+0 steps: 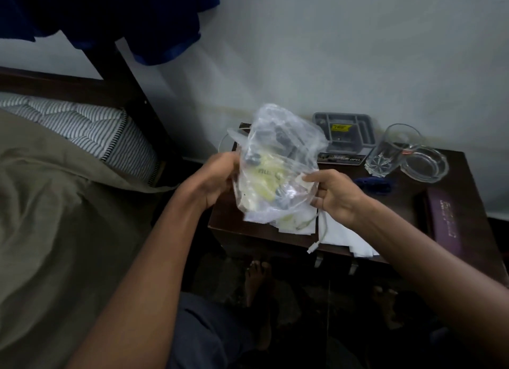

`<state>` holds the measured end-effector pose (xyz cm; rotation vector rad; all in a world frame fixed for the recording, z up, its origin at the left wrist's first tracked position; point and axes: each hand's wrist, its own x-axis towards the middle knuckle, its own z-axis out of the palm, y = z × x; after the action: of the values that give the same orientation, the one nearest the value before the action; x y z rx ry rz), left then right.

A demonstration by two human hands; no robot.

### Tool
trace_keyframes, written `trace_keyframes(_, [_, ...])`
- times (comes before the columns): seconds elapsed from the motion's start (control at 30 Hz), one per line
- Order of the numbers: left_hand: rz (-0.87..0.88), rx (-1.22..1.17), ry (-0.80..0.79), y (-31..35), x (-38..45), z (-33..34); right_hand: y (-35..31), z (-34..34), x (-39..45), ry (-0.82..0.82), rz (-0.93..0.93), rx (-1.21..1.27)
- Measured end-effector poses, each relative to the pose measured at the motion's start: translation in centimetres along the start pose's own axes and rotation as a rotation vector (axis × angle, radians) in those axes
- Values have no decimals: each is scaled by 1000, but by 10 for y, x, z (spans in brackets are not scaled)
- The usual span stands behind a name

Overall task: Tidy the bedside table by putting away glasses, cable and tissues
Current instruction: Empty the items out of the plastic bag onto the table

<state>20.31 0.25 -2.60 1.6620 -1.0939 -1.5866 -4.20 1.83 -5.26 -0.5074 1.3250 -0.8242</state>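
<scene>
Both hands hold a clear plastic bag [275, 162] upright above the dark bedside table [407, 200]. My left hand [217, 178] grips its left side and my right hand [333, 195] pinches its right edge. Yellowish packets and dark small items show through the plastic. A white cable [319, 231] lies under the bag, its plug near the table's front edge. White tissues [344, 236] are spread beneath it. A blue object [371, 184], perhaps folded glasses, lies just right of my right hand.
A grey organiser tray [344, 132] stands at the back against the wall, with a drinking glass [391, 151] and a glass ashtray [425, 165] to its right. A purple box [446, 220] lies along the right side. The bed [68, 189] is on the left.
</scene>
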Motion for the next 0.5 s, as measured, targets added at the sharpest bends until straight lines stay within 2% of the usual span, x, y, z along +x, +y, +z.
trace_keyframes(0.1, [40, -254, -93, 4, -4, 2, 4, 1, -7, -7, -47, -30])
trace_keyframes(0.2, [16, -385, -242, 12, -7, 7, 5, 1, -13, 2, -98, -46])
trace_keyframes(0.27, [28, -282, -277, 14, -8, 13, 2, -4, -17, -12, -126, -59])
trace_keyframes(0.33, [23, -154, -222, 13, -6, 18, -3, -11, -20, -48, -142, -96])
trace_keyframes(0.4, [35, -188, -205, 13, -4, 31, -9, -21, -25, -51, -187, -95])
trace_keyframes(0.5, [55, -278, -253, 22, -13, 62, -18, -41, -34, -14, -261, 40])
